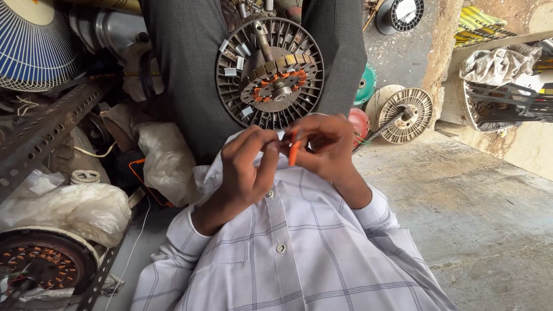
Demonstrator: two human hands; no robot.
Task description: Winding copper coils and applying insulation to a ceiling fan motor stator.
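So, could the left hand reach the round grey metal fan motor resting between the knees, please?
Probably yes: the left hand hovers just below the motor, with nothing between them, though its fingers pinch something small.

We see our white shirt (299,253) checked with thin blue lines, grey trousers (190,69), an orange strip (294,152), and a blue-and-white fan guard (31,46).

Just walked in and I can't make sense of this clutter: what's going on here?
A person sits on the floor with a round motor stator resting between their knees. Both hands are raised close together above it: the left hand and right hand pinch a small orange strip between the fingertips. Other stators and fan parts lie around.
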